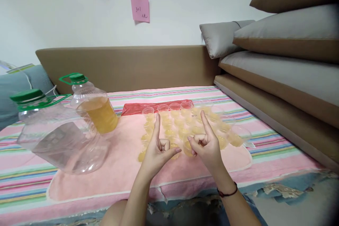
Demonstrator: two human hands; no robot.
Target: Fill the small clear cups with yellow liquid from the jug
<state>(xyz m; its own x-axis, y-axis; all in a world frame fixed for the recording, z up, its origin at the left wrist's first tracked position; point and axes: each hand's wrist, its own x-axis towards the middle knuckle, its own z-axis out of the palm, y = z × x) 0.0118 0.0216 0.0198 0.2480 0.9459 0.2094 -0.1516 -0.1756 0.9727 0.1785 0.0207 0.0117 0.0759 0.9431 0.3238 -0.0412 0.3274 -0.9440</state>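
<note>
Both my hands are raised in front of several clear plastic cups of pale yellow liquid, which stand in rows; one cup (168, 133) shows between the hands. My left hand (155, 153) has its index finger pointing up and its thumb stretched to the right, with the other fingers curled. A mirrored pose shows on my right hand (209, 146), the index finger up and the thumb pointing left. Neither hand holds anything. Under the cups lies a pink mat (116, 173), with a red plastic sheet (132, 108) behind the back row.
At left stand a large jug of clear liquid (66, 148) and a jug of amber liquid (102, 114), both with green caps. Stacked cushions (286, 53) rise on the right. A striped cloth (23, 173) covers the surface, and a brown backboard (127, 67) runs behind.
</note>
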